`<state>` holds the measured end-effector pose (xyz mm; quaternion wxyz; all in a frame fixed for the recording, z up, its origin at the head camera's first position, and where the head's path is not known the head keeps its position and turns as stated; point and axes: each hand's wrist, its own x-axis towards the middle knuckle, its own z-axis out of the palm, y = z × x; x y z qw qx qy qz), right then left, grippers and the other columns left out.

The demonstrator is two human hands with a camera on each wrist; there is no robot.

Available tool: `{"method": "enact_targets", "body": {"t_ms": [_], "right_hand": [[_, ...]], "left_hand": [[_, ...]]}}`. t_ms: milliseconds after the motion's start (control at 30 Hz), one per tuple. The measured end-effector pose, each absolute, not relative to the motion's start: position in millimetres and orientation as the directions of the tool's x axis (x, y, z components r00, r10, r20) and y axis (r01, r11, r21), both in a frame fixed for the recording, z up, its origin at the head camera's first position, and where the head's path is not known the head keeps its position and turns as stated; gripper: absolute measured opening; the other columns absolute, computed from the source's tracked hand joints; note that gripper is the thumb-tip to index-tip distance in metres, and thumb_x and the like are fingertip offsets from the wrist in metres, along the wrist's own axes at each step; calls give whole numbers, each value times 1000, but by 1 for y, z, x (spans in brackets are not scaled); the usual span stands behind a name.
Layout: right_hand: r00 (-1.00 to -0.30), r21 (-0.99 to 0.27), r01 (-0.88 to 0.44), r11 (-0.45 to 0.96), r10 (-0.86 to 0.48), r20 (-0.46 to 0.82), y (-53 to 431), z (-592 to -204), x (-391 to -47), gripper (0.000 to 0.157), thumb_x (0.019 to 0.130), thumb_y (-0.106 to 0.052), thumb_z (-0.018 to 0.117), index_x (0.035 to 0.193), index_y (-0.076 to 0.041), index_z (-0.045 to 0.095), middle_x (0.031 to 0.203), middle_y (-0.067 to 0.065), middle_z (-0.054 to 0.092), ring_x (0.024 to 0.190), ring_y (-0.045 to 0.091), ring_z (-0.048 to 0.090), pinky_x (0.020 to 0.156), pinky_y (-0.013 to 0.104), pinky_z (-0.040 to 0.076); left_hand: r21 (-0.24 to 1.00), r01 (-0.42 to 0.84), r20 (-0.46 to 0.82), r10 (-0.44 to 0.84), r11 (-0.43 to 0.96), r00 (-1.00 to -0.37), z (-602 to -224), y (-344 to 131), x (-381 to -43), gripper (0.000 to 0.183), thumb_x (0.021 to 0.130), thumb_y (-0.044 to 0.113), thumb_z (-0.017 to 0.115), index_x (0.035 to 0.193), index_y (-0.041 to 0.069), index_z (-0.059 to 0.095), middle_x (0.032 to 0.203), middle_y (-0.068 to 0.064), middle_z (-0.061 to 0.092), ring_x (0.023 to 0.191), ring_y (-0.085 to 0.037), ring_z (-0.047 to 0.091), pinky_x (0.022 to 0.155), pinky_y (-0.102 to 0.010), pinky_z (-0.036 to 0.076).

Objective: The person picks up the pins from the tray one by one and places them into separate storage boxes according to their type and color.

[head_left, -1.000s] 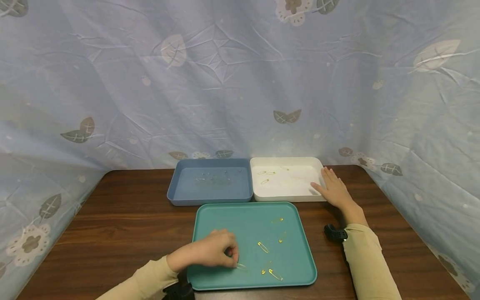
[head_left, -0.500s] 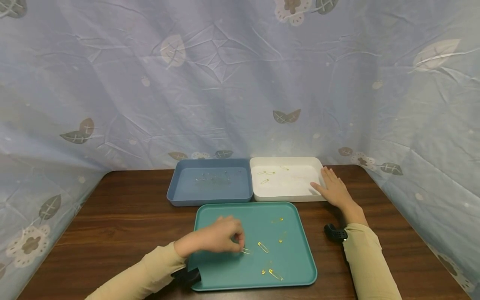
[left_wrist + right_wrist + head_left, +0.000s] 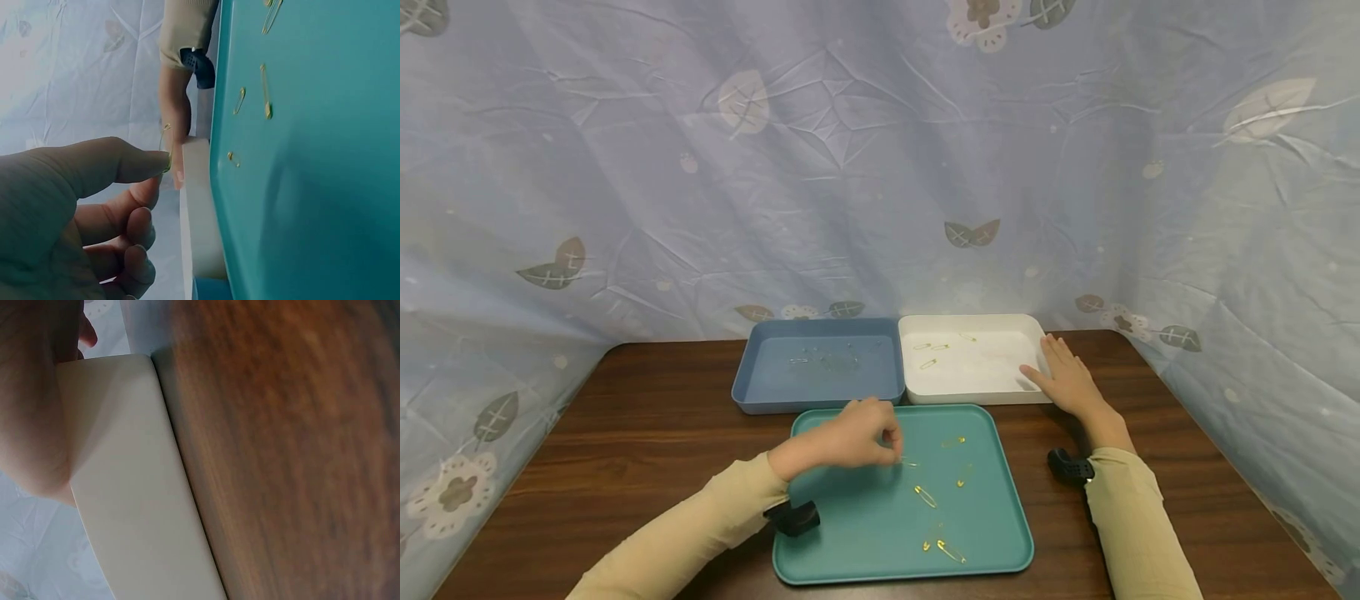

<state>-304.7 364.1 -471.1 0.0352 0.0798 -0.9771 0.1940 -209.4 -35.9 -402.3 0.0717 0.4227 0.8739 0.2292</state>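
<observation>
Between thumb and index finger, my left hand [image 3: 859,435] pinches a gold safety pin [image 3: 166,139] over the far half of the teal tray [image 3: 850,542]. Several gold safety pins lie on that tray, among them one pin [image 3: 925,497] near its middle and another pin [image 3: 951,552] toward the near edge. My right hand [image 3: 1070,382] rests on the right rim of the white tray [image 3: 981,392], fingers spread and thumb reaching over the inside. In the right wrist view, the hand [image 3: 31,425] lies along the top edge of that tray's wall. Several gold pins lie inside the white tray.
Left of the white tray stands a blue tray [image 3: 748,387] holding several silver-coloured pins. Both back trays sit side by side just behind the teal one, on a dark wooden table [image 3: 647,450]. A patterned cloth [image 3: 850,167] hangs behind the table and along its sides.
My left hand has lifted the pinched safety pin from the near left of the teal tray and carried it away from me and slightly right. My right hand has stayed put.
</observation>
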Motion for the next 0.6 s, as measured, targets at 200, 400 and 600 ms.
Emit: {"method": "enact_targets", "body": {"t_ms": [200,400,600], "right_hand": [[-984,-372,-171,912,-143,104,363,-471,-304,89,99,-55,41,153,7,8,161,28,7,149,46,4,115,68,7],[-985,-372,-168,913,-143,93,362,-469,-303,88,99,-54,42,153,7,8,161,28,7,149,46,5,115,68,8],[-985,-364,-167,916,-141,95,363,-469,-303,88,99,-54,42,153,7,9,161,28,8,149,46,5,115,67,8]], "left_hand": [[457,687,86,740,566,-667,-402,-29,-226,10,87,19,70,78,22,72,86,6,55,83,-12,42,79,-33,30],[414,699,136,720,583,-681,-404,-22,-241,9,88,18,70,80,21,73,87,4,57,80,-11,45,78,-31,33],[407,696,168,700,592,-694,-402,-14,-255,8,89,19,69,82,19,73,83,3,55,77,-12,41,74,-32,28]]}}
